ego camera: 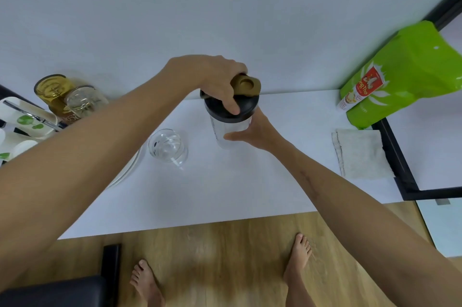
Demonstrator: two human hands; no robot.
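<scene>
A clear shaker bottle (231,126) stands upright on the white table (225,194), near its back edge. Its lid (246,104) is black with an olive-brown flip cap. My left hand (215,79) comes from above and grips the lid, thumb down over its front rim. My right hand (255,131) holds the clear body from the right side, thumb across the front. Through the plastic, what the bottle holds is not visible.
A clear glass cup (167,146) lies just left of the bottle. Two glass jars (70,99), a leaf-printed tray (25,119) and a white plate (130,169) crowd the left end. A green pouch (405,77) and folded cloth (360,154) sit at the right. A black chair (62,289) stands below.
</scene>
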